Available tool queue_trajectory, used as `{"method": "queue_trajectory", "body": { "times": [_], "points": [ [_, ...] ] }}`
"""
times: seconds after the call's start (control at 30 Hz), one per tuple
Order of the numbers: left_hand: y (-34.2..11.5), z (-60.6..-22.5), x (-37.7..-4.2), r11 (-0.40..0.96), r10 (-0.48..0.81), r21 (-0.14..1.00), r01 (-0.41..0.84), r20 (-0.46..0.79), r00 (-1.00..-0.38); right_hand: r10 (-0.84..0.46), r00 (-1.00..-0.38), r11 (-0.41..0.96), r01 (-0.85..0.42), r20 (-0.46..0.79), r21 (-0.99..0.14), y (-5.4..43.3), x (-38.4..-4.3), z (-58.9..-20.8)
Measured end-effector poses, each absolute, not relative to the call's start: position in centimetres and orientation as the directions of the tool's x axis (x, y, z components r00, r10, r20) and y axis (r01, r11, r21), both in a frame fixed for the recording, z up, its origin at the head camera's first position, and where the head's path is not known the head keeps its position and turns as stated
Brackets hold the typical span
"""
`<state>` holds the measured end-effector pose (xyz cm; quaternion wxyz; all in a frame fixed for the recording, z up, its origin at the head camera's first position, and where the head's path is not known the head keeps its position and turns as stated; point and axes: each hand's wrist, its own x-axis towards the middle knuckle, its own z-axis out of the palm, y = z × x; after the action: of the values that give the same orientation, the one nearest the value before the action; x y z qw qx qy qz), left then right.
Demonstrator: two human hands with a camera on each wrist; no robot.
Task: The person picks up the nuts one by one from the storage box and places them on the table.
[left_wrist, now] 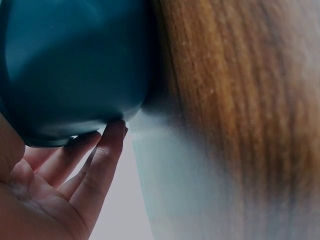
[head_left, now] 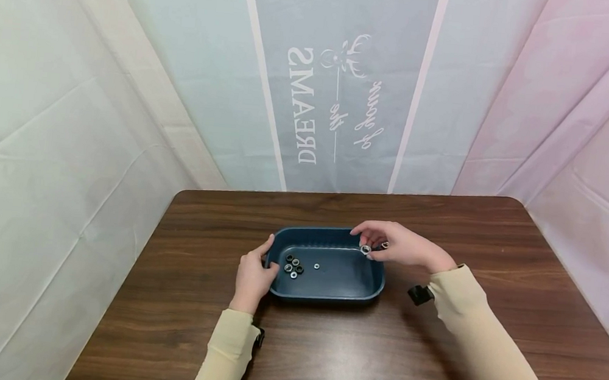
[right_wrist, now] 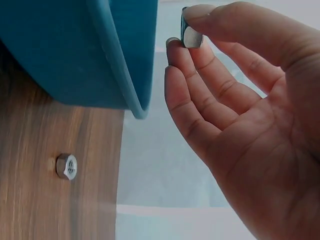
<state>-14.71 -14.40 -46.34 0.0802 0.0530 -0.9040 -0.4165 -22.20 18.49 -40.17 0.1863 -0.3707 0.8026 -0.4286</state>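
Note:
A dark blue plastic tray (head_left: 327, 297) stands on the table. My left hand (head_left: 254, 277) holds its left end, thumb over the rim and fingers against the outer wall; the left wrist view shows those fingers (left_wrist: 102, 165) touching the tray. Above the tray's right end, my right hand (head_left: 406, 246) pinches a silver hex nut (right_wrist: 192, 38) between thumb and fingers. Several nuts (head_left: 295, 262), some silver and some dark, lie together at the tray's left side. A smaller nut (head_left: 316, 266) sits apart from them, nearer the middle.
Another silver hex nut (right_wrist: 66, 166) lies on the wooden table (head_left: 310, 362), outside the tray by its right end. Light fabric with printed lettering (head_left: 340, 108) hangs behind the table's far edge, and pale sheets (head_left: 54, 160) flank both sides.

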Motion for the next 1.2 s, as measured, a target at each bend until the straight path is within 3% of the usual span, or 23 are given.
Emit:
{"method": "queue_trajectory", "body": {
  "times": [1.2],
  "points": [
    [-14.5, -46.4, -14.7, 0.639, -0.159, 0.769, -0.015, 0.113, -0.981, -0.685, -0.726, 0.373, -0.419, 0.059, -0.828, 23.7, -22.1, -42.2]
  ]
}}
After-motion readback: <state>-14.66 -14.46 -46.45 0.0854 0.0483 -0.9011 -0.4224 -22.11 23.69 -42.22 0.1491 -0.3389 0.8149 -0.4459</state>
